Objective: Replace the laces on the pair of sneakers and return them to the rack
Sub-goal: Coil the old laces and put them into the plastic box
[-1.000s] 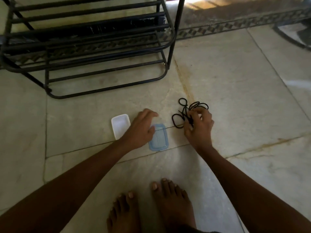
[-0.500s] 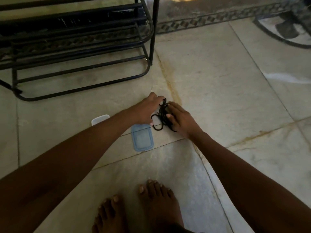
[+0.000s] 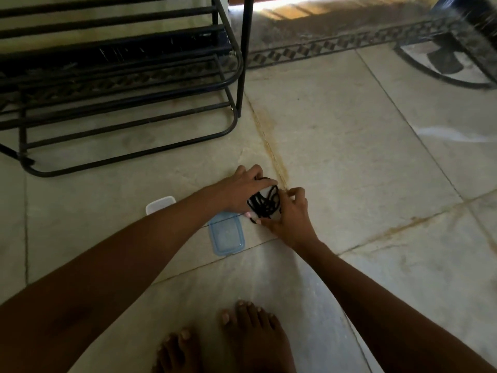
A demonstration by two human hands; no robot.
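Laces (image 3: 265, 204), black and bunched into a loose tangle, sat low over the pale stone floor (image 3: 349, 157) near the middle of the scene, cupped between both hands. The left hand (image 3: 242, 188) curled around the far-left side of the bundle, its fingers wrapped over the loops. The right hand (image 3: 289, 214) closed in from the near-right, thumb and fingers pinching the cords. Something pale showed beneath the tangle, possibly a small container, though it was too hidden to tell. A blue lid (image 3: 227, 235) lay flat just near and left of the hands, and a white lid or tub (image 3: 158, 204) lay farther left, partly behind the left forearm. The black metal shoe rack (image 3: 121, 103) stood at the far left, with no sneakers visible on it or anywhere else. Bare feet (image 3: 236, 343) showed at the near edge. By the look of them, the laces would be light, limp and prone to snagging on each other, so they seemed best taken by a free end or stiff tip, then drawn out slowly rather than pulled as a clump.
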